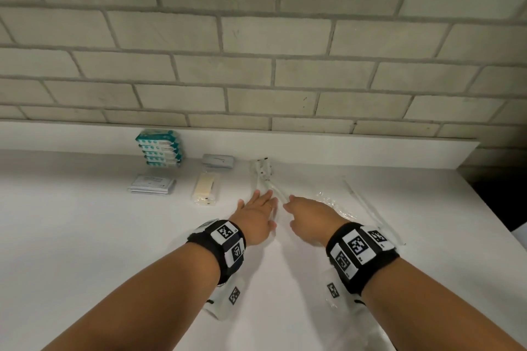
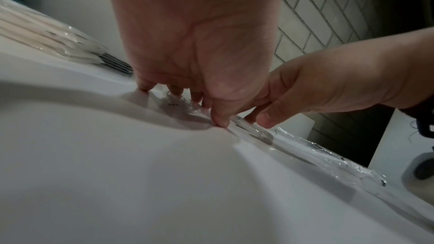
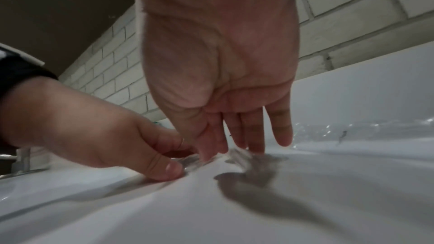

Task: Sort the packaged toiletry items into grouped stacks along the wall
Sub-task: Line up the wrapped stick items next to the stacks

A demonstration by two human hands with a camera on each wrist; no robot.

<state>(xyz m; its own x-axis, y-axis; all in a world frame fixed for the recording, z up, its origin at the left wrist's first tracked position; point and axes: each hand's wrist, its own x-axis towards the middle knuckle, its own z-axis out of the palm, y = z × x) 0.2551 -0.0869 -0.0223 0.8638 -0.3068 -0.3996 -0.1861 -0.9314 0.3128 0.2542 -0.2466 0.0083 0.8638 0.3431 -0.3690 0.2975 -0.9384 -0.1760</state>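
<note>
A bundle of clear-wrapped toothbrushes [image 1: 263, 177] lies on the white counter [image 1: 85, 236], pointing at the wall. My left hand [image 1: 258, 214] rests on its near end with straight fingers, fingertips and thumb pressing down beside the wrap [image 2: 256, 133]. Just to the right, my right hand [image 1: 306, 215] reaches in, its straight fingers touching the crinkled wrap [image 3: 244, 155]. Neither hand lifts anything. Along the wall stand a stack of teal packets [image 1: 159, 148] and a grey packet [image 1: 218, 161]. In front of those lie flat white sachets [image 1: 152, 184] and a cream wrapped item [image 1: 206, 186].
More clear wrap [image 1: 333, 202] and a long thin clear packet [image 1: 368, 208] lie right of my right hand. The counter ends at a dark drop on the right [image 1: 496, 196]. A low white ledge [image 1: 342, 148] runs under the brick wall.
</note>
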